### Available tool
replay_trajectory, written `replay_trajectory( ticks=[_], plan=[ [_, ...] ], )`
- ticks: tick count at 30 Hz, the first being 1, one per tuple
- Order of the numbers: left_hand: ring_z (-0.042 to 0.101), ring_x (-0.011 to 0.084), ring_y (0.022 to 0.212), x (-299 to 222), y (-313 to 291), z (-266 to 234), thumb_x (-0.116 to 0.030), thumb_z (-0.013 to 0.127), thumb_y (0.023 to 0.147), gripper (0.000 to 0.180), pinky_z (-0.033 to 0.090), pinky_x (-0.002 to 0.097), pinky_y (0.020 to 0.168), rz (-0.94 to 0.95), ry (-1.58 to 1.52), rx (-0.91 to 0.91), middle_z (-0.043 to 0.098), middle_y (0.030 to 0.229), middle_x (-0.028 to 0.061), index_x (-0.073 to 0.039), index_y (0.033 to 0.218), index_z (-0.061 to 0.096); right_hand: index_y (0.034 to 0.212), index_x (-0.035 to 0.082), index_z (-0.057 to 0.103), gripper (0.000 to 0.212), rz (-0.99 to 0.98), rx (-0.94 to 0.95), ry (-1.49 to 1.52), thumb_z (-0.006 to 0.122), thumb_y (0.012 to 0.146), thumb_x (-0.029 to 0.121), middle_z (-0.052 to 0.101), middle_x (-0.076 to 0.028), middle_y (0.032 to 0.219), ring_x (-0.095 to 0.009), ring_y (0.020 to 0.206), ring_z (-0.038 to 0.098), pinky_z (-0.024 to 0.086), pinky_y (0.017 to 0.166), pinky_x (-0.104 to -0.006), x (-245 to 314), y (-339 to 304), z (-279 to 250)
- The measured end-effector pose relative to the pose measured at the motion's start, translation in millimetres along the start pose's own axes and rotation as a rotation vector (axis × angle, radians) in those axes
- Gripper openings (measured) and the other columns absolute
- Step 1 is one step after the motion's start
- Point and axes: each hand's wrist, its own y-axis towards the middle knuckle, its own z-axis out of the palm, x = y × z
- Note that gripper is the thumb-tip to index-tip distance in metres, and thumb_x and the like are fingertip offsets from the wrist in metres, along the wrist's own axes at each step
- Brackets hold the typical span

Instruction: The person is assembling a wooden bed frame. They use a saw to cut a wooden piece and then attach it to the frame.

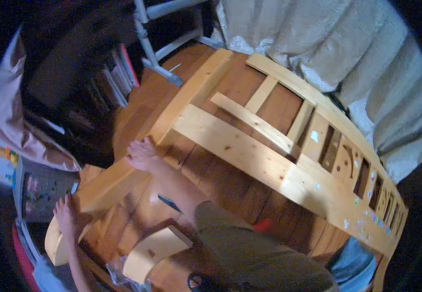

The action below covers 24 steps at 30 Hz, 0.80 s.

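A long, thick wooden beam (191, 95) slants across the floor from the far middle to the near left. Near its left end, my left hand (64, 214) grips the edge with fingers bent over it. Further along, my right hand (142, 153) is wrapped over the top, its fingertips at the far side. The beam's far part lies close to the end of a slatted wooden panel (235, 136), which looks like a bed side with stickers. A curved light wooden piece (155, 250) lies on the floor near me. Beside my right forearm is a dark, flat, narrow object (169, 203).
Pale curtains (366, 63) hang behind the panel. A grey metal stand (160, 73) is at the back, with books (118, 80) on its left. Crumpled clear plastic (118, 272) lies by the curved piece. A loose wooden slat (255, 121) rests across the panel. Something red (264, 225) shows near my right sleeve.
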Motion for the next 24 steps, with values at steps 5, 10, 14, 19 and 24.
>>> replay_trajectory(
  ticks=[5, 10, 14, 19, 24],
  plan=[
    [0.044, 0.0305, 0.094, -18.3, 1.4, -12.9, -0.025, 0.078, 0.034, 0.076, 0.034, 0.0415, 0.081, 0.022, -0.12, -0.018, 0.047, 0.095, 0.0126, -0.007, 0.1, 0.043, 0.093, 0.011, 0.054, 0.035, -0.028, 0.138, -0.083, 0.034, 0.081, 0.037, 0.054, -0.005, 0.094, -0.017, 0.095, 0.047, 0.031, 0.077, -0.0421, -9.5, -3.2, -29.3],
    [0.044, 0.028, 0.091, -22.4, 15.5, -10.9, -0.029, 0.076, 0.04, 0.071, 0.035, 0.0391, 0.078, 0.068, -0.085, -0.001, 0.046, 0.092, 0.0115, -0.007, 0.099, 0.043, 0.094, 0.011, 0.053, 0.033, -0.075, -0.013, -0.082, 0.036, 0.081, 0.037, 0.052, -0.004, 0.101, -0.019, 0.099, 0.045, 0.032, 0.078, -0.0437, -33.8, -4.8, -17.2],
    [0.043, 0.0271, 0.092, -16.0, 9.0, -11.1, -0.034, 0.074, 0.044, 0.077, 0.033, 0.039, 0.083, 0.047, -0.045, 0.018, 0.046, 0.092, 0.0105, -0.006, 0.108, 0.042, 0.111, 0.007, 0.043, 0.041, -0.086, 0.239, -0.091, 0.041, 0.081, 0.035, 0.042, -0.012, 0.112, -0.024, 0.108, 0.037, 0.031, 0.084, -0.0454, -29.7, -10.4, -35.4],
    [0.038, 0.0295, 0.107, -31.9, -31.4, -24.4, -0.031, 0.068, 0.059, 0.073, 0.024, 0.0423, 0.096, 0.065, -0.073, -0.218, 0.045, 0.105, 0.0155, -0.003, 0.118, 0.036, 0.107, -0.003, 0.043, 0.049, -0.339, 0.622, -0.275, 0.054, 0.073, 0.031, 0.039, -0.018, 0.112, -0.032, 0.105, 0.036, 0.036, 0.082, -0.0447, -22.3, -82.4, -98.5],
    [0.041, 0.0312, 0.099, -72.5, -101.7, -13.8, -0.021, 0.062, 0.063, 0.039, 0.03, 0.0421, 0.09, 0.037, -0.309, -0.078, 0.047, 0.098, 0.0156, -0.004, 0.096, 0.05, 0.101, -0.005, 0.048, 0.05, -0.46, 0.878, 0.104, 0.057, 0.07, 0.034, 0.044, -0.02, 0.105, -0.033, 0.101, 0.042, 0.037, 0.085, -0.0413, 11.4, -111.6, -74.2]
  ],
)
